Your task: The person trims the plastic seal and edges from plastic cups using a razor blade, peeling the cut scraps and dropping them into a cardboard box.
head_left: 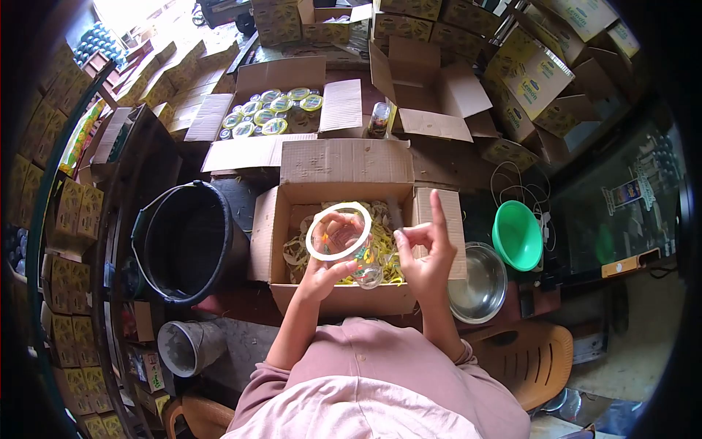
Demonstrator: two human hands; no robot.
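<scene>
My left hand (327, 276) is wrapped around a clear jar (366, 275) with a coloured print on its side and a wide white rim (315, 246). The jar is tilted above an open cardboard box (344, 298), its mouth towards me. Beside it, to the right, my right hand (431, 256) has its index finger raised, with the thumb and other fingers pinched together. A thin greyish blurred shape (395, 212) shows by that pinch; what it is I cannot make out. Yellow and pale shredded strips (296, 252) lie inside the box.
A black bucket (235, 249) stands left of the box, a grey bucket (186, 347) below it. Rightward are a metal bowl (479, 289) and a green bowl (518, 235). Behind stand a carton of lidded jars (272, 110), a single jar (379, 119) and another open carton (431, 124).
</scene>
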